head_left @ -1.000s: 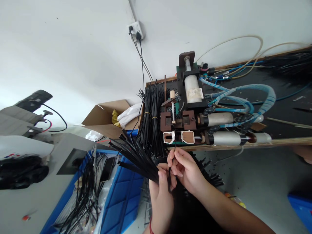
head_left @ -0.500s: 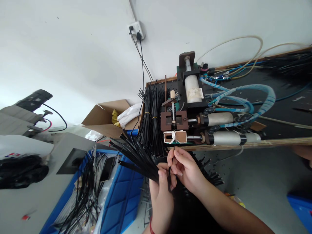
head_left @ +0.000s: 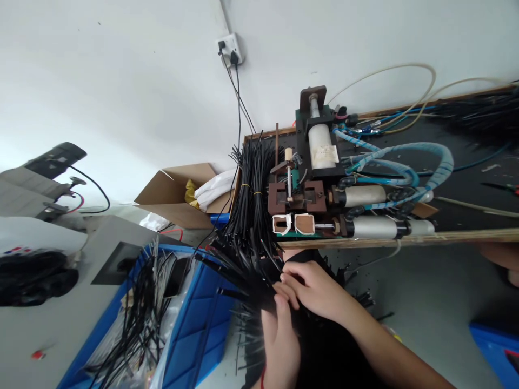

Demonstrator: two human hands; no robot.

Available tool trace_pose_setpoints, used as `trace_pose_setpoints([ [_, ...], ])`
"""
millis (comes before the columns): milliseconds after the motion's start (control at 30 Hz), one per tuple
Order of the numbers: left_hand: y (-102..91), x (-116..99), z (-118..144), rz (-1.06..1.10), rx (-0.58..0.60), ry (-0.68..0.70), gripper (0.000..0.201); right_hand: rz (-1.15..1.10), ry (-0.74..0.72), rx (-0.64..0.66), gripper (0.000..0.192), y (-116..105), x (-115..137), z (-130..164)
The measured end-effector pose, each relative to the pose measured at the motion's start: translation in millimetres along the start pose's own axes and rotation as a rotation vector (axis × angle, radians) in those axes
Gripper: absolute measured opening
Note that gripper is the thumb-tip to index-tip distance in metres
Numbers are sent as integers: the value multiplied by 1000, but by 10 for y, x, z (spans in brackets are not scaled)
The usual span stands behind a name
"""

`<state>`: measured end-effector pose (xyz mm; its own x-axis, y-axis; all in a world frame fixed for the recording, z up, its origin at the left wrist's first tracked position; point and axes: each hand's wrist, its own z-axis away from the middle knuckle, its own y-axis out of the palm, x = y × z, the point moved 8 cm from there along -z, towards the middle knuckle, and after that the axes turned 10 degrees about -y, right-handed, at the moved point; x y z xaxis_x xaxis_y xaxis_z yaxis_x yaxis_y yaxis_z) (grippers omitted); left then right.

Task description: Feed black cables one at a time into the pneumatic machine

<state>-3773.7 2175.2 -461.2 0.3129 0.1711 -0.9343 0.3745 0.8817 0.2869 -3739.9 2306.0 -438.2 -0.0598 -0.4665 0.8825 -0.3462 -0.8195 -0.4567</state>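
My left hand (head_left: 281, 340) is closed around a thick bundle of black cables (head_left: 245, 273), whose ends fan out to the upper left. My right hand (head_left: 310, 283) has its fingers bent against the bundle's right side, with a single black cable running to its fingertips; the exact pinch is partly hidden. Just above the hands, at the bench edge, stands a pneumatic machine with two tape-edged jaws, a left jaw (head_left: 281, 223) and a right jaw (head_left: 304, 223), with a gap between them. Brown metal clamp blocks (head_left: 278, 198) sit behind the jaws.
Tied bundles of black cables (head_left: 251, 189) lie on the bench left of the machine. Air cylinders (head_left: 375, 227) and blue hoses (head_left: 430, 146) extend right. A blue bin (head_left: 203, 324) with cable scraps and a cardboard box (head_left: 174, 210) stand left. More cables (head_left: 482, 113) lie far right.
The jaws have moved apart. My right hand has drawn a cable down and away from them, and now rests against the bundle in my left hand, which has shifted slightly down and right.
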Motion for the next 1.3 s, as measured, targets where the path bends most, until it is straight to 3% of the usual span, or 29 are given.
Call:
trace_pose_setpoints([
  [167, 122, 102, 60, 71, 228, -71, 47, 593, 253, 247, 29, -76, -265, 242],
  [300, 99, 311, 53, 213, 187, -303, 48, 730, 382, 394, 32, -128, -434, 459],
  [433, 60, 390, 53, 219, 139, -365, 58, 760, 457, 377, 18, -220, -537, 532],
  [500, 86, 369, 37, 175, 184, -344, 50, 745, 449, 231, 10, -311, -502, 498],
  [600, 128, 336, 8, 109, 255, -312, 50, 517, 238, -172, 17, -464, -209, 408],
  [667, 121, 336, -12, 69, 266, -296, 50, 216, 34, -315, 23, -460, 30, 358],
  [767, 53, 349, -41, -8, 221, -273, 44, -143, -157, -290, 20, -327, 298, 250],
  [867, -11, 315, -72, -22, 158, -253, 45, -303, -216, -316, 27, -251, 393, 170],
  [1033, -13, 100, -159, 109, 75, -197, 46, -692, -155, -396, 30, -50, 247, 114],
  [1167, 56, -76, -244, 215, 74, -156, 44, -1222, -92, -404, 27, 195, 148, 34],
  [1300, 149, -165, -294, 239, 130, -136, 40, -1461, -60, -428, 25, 250, 113, -51],
])
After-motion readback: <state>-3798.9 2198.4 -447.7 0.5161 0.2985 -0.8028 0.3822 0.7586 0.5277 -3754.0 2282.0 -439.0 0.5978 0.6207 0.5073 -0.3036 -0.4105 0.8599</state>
